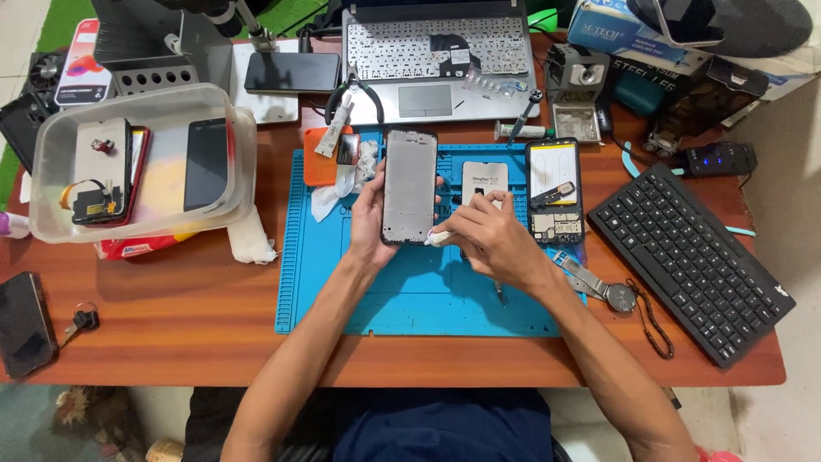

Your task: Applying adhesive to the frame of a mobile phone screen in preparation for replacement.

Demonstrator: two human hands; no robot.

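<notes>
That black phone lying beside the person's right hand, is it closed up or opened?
Opened. The black phone lies on the blue mat with its back off, circuit board and inner parts exposed.

Bright, even light from above; a sharp picture.
Soft short shadows lie under the forearms on the worktop (171,316); mild glare marks the clear plastic tub (51,145); the edges bend slightly.

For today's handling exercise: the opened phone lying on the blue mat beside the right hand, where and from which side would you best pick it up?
Probably grip the opened phone by its two long edges, coming from above. It lies flat on the blue mat with its circuitry facing up, so fingers should stay off the face.
</notes>
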